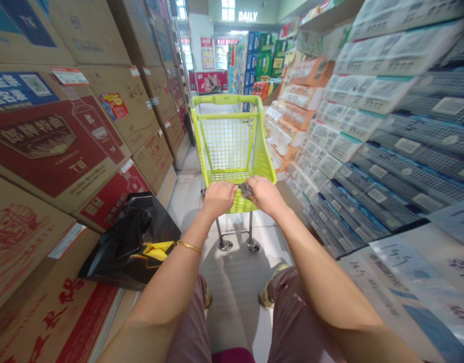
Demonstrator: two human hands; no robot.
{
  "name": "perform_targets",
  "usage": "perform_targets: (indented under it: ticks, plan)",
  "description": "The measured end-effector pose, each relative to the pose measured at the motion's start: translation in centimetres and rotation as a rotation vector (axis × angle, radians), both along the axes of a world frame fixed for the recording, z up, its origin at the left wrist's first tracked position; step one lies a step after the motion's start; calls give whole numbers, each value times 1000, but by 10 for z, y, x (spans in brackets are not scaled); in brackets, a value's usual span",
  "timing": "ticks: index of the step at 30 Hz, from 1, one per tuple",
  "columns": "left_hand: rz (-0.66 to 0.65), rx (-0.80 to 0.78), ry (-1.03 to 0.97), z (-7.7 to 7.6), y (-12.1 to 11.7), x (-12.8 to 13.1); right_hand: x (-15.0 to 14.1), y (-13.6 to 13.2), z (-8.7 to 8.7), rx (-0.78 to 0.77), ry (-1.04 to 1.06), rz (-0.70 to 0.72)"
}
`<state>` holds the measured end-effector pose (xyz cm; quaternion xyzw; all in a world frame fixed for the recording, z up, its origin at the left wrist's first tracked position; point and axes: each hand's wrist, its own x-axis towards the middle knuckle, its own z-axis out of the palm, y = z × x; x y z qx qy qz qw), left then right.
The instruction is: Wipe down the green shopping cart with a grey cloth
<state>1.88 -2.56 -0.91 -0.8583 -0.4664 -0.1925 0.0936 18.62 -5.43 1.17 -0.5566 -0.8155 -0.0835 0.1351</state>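
Note:
A lime-green shopping cart (268,159) stands straight ahead of me, its mesh basket showing nothing inside. My left hand (219,196) is closed around the left part of the cart's handle, knuckles up. Close beside it, my right hand (265,194) grips the right part of the same handle. A small mottled grey-brown patch (246,190) shows at the right hand's fingers; I cannot tell whether it is part of the handle or a separate piece. The hands mostly cover the handle bar. Beneath the basket, grey legs with wheels (225,245) rest on the floor.
Stacked cardboard cartons (58,146) line the left side, with a black bag (141,237) against them. Piled packs (353,201) slope along the right. A tiled aisle floor (186,191) runs forward towards green boxes (265,60) and a pink display (209,81).

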Motion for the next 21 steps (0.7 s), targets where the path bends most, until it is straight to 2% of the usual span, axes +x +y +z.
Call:
perform_targets:
  ticks: [5,10,16,18,21]
  plan:
    - [11,1,3,0,0,-1,-19,1,-6,13,15,3]
    - [-13,-30,19,2,1,-2,3,4,-4,-31,60,51]
    - [-27,-57,10,5,2,-2,39,7,2,-41,86,-32]
    - [-17,-66,12,5,2,-2,38,5,3,-32,59,-49]
    - [5,-60,13,4,1,-1,22,1,3,-17,4,-42]
